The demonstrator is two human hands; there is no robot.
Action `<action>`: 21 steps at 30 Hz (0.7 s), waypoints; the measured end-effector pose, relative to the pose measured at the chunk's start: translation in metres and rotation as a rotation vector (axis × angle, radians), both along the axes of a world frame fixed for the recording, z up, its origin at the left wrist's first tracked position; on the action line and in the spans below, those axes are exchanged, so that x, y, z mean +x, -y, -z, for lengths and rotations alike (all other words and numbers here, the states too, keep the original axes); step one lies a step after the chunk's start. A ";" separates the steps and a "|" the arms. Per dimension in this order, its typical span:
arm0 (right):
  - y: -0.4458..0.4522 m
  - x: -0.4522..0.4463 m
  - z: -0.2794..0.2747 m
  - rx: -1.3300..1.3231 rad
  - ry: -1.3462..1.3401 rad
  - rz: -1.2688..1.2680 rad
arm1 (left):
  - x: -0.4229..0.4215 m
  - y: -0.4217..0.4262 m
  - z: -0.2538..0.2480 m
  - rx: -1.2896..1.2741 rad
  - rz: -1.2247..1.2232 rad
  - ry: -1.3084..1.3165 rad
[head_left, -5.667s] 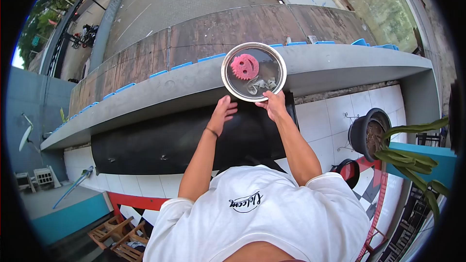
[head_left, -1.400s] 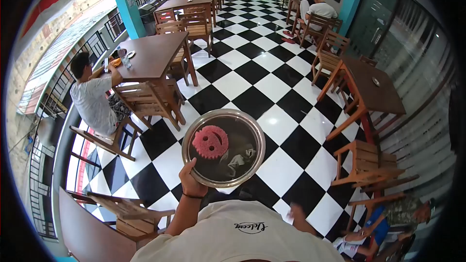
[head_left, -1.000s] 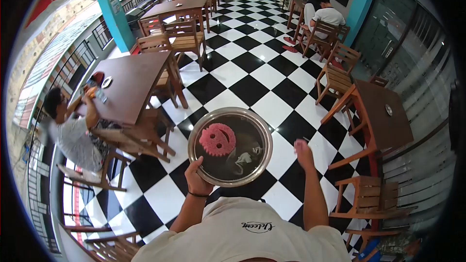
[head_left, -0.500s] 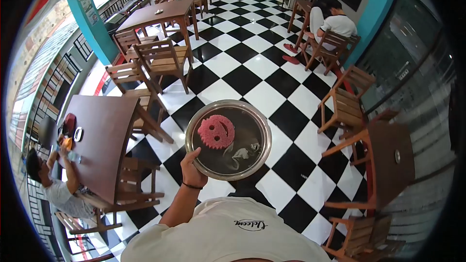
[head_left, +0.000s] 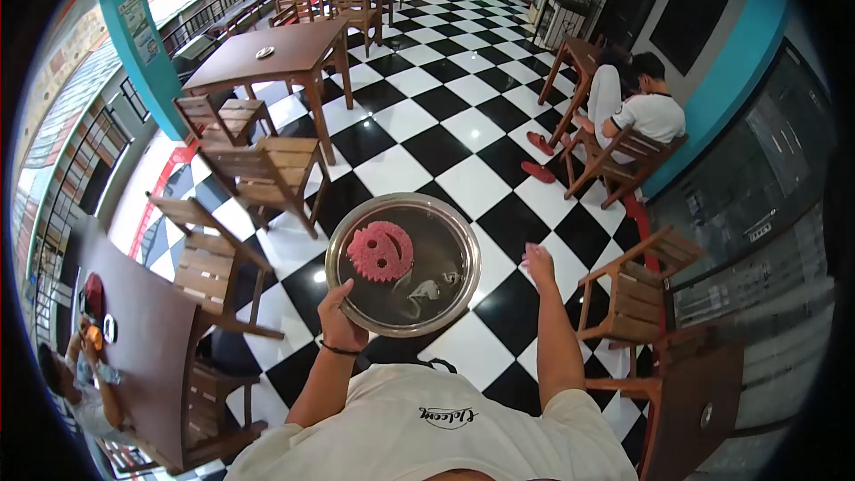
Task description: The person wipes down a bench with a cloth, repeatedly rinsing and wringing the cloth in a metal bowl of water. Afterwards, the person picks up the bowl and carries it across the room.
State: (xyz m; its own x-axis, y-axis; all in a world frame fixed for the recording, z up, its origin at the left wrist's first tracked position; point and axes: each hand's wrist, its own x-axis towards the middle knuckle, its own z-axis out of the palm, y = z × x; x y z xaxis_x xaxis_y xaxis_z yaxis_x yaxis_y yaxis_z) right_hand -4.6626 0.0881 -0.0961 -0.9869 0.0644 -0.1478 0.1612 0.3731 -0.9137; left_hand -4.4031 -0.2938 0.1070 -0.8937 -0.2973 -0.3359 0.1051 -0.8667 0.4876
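A round metal tray (head_left: 436, 312) with dark water-like contents is held level before me by my left hand (head_left: 342, 321), thumb over its lower left rim and the other fingers under it. On the left side of it lies a pink smiley-face sponge (head_left: 380, 251) with a spiky edge. A crumpled pale translucent piece (head_left: 426, 292) lies at its right. My right hand (head_left: 538, 265) hangs to the right, apart from the tray, over the checkered floor; its fingers look curled, and nothing shows in them.
A table (head_left: 142, 330) with a seated person stands at the left, chairs (head_left: 209, 263) beside it. Another table (head_left: 267, 55) is further ahead. At right, a person (head_left: 648, 116) sits by red sandals (head_left: 538, 171); a chair (head_left: 628, 298) and table (head_left: 704, 401) are nearer.
Earlier I faced a ledge outdoors with the tray near my right hand; now my left hand holds it. The tables and people have shifted nearer and outward, and my right hand is back in view.
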 end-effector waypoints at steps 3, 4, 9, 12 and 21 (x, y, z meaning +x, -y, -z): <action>0.051 -0.093 -0.052 0.065 -0.145 -0.087 | -0.093 0.018 0.021 0.002 0.022 0.004; 0.056 -0.127 -0.034 0.139 -0.194 -0.153 | -0.127 0.027 0.031 0.044 0.059 0.000; 0.027 -0.125 0.133 0.667 -0.055 -0.251 | -0.306 0.057 0.033 0.027 0.066 0.020; -0.039 -0.031 0.203 0.695 0.725 -0.495 | -0.413 0.071 0.026 0.009 0.082 0.009; 0.007 -0.288 0.165 0.402 1.169 -0.001 | -0.724 0.115 0.024 0.007 0.093 0.019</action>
